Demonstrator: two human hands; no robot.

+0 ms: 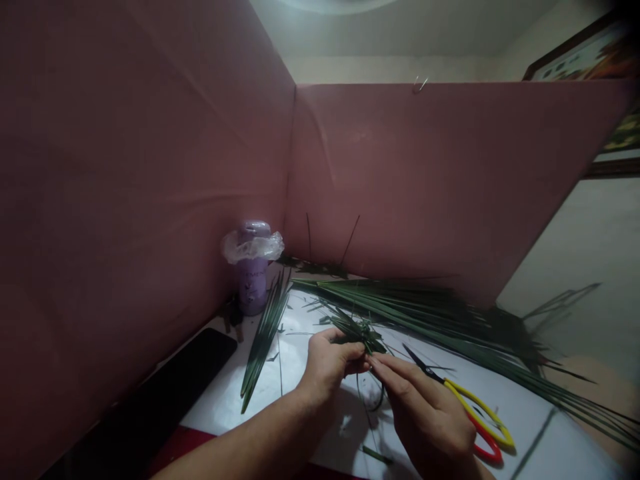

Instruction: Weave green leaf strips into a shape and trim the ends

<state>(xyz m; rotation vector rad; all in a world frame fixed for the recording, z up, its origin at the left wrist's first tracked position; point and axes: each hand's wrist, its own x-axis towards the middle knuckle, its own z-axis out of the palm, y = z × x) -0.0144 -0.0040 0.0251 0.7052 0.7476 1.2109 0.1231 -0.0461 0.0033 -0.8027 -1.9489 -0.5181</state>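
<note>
Both hands meet over the white tabletop at a small bunch of folded green palm-leaf strips [363, 328]. My left hand [327, 360] is closed around the bunch, its thumb lying along the near side. Fingertips of my right hand [423, 400] pinch the lower end of the same bunch, where a thin strip curls downward. Just right of that hand lie scissors [465, 400] with yellow and red handles, blades pointing away to the upper left. What sits between the right fingertips is partly hidden.
Long green palm leaves [400, 307] spread across the table's back and right. A shorter leaf bundle [265, 347] lies on the left, near a purple bottle [253, 287] with plastic wrap. A dark flat object [200, 360] rests at left. Pink panels [410, 180] enclose the table.
</note>
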